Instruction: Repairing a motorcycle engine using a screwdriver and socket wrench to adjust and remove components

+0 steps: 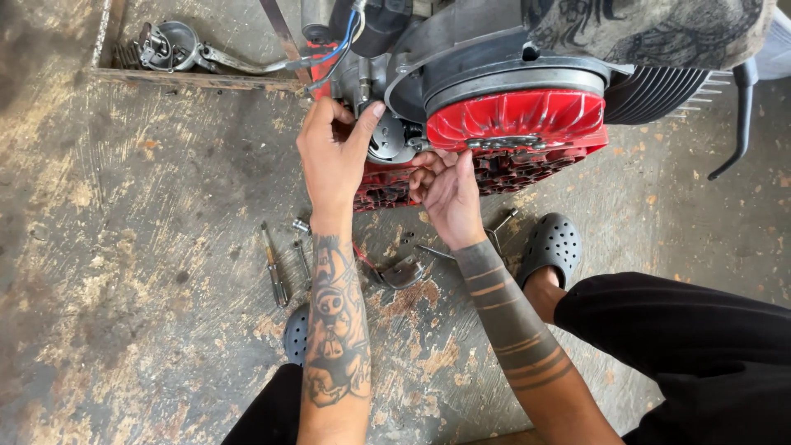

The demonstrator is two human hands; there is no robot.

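A small engine (461, 58) with a red finned fan wheel (515, 115) rests on a red crate (535, 165) on the floor. My left hand (329, 152) reaches up beside the engine, thumb and fingers pinched on a round grey metal part (387, 138) left of the fan. My right hand (449, 194) is curled under the fan wheel, fingers touching its lower edge; what it grips is hidden. Both forearms are tattooed.
A screwdriver (273, 268), small bolts (301, 224) and pliers (395, 272) lie on the stained concrete floor (124, 247) below my hands. A kick lever and metal parts (177, 48) lie at top left. My feet wear dark clogs (552, 243). A black lever (737, 124) hangs at right.
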